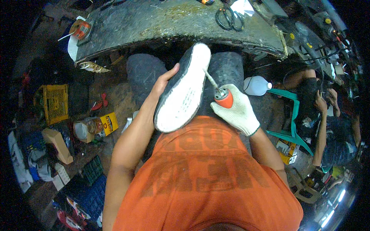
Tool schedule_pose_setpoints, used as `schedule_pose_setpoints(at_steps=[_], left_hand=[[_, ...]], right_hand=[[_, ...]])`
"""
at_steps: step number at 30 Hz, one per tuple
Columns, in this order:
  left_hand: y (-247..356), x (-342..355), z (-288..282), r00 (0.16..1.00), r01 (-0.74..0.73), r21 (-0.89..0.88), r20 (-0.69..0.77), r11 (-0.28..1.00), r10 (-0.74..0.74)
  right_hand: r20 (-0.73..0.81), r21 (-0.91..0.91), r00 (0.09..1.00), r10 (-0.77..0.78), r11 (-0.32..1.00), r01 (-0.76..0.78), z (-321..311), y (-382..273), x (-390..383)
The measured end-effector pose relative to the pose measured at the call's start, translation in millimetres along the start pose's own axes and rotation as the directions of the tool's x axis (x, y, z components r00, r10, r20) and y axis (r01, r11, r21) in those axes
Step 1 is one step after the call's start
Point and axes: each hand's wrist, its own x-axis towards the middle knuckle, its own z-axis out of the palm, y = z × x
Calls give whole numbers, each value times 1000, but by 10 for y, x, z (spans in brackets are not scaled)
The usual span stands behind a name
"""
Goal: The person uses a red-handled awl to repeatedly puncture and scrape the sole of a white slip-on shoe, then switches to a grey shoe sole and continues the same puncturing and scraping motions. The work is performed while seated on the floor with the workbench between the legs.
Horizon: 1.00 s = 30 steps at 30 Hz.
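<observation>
My bare left hand (165,81) is closed round the side of a shoe (184,86), holding it bottom up above my lap. Its white sole faces me, with the toe or heel end pointing away. My right hand (242,114), in a white knit glove, grips a small orange-red can (224,101) with a grey metal top. From the can's top a thin pale rod (211,79) slants up and left, its tip at the sole's right edge. Whether the rod is a brush or a spout I cannot make out.
Ahead is a worn workbench (173,23) with black-handled scissors (230,19) and an orange spool (81,29). A white jug (257,85) and green stool (296,115) stand right, near another person's arm (319,142). On the left are a yellow crate (56,103) and cardboard box (58,144).
</observation>
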Motion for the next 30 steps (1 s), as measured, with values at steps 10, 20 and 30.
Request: schedule_pose_setpoints(at_steps=[10, 20, 30], left_hand=[[-160, 264, -220, 999, 43, -4, -28, 999, -43], [-229, 652, -445, 944, -217, 344, -166, 914, 286], [-278, 624, -286, 845, -265, 533, -274, 804, 459]], right_hand=[[134, -298, 989, 69, 954, -26, 238, 78, 292], [232, -332, 971, 60, 943, 21, 414, 26, 232], [252, -341, 967, 43, 939, 47, 444, 13, 197]])
